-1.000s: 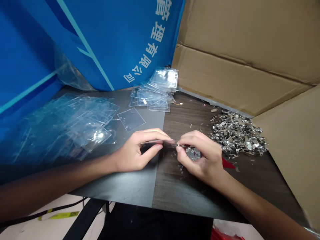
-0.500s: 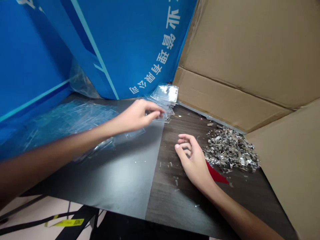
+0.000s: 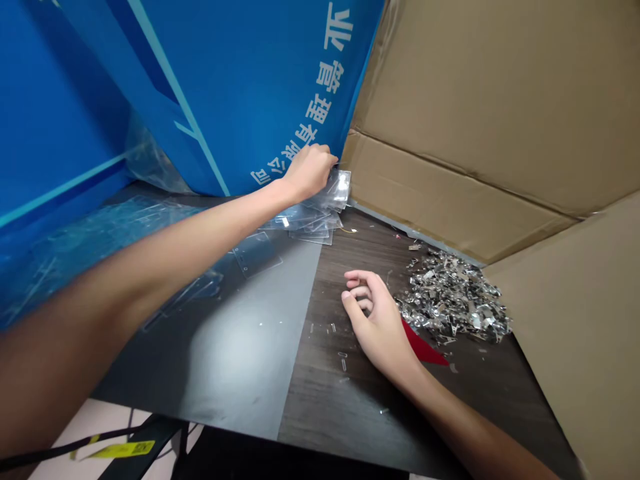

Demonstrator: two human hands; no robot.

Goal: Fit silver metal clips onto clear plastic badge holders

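Observation:
My left hand [image 3: 311, 175] reaches to the back of the table, over a stack of clear plastic card sleeves [image 3: 313, 223]. Its fingers are closed at the far end of the stack, and whatever they pinch is hidden or too small to name. Closer to me, my right hand [image 3: 377, 327] hovers over the dark wood-grain surface, fingers loosely curled and thumb apart, with nothing in it. Just right of it lies a heap of small metal clips [image 3: 457, 300]. A red flat piece [image 3: 424, 347] shows partly behind the right wrist.
More clear sleeves [image 3: 120, 230] spread over the left side, with a single sleeve [image 3: 257, 255] near the middle. A blue banner [image 3: 240, 87] and cardboard panels [image 3: 475, 100] wall the table in. Small clear bits [image 3: 343, 362] are scattered in front. Beneath the edge hangs a yellow tag [image 3: 125, 449].
My left hand has moved up and away, from the near part of the sleeve stack to its far end, and its fingers have closed. My right hand keeps nearly the same place and pose.

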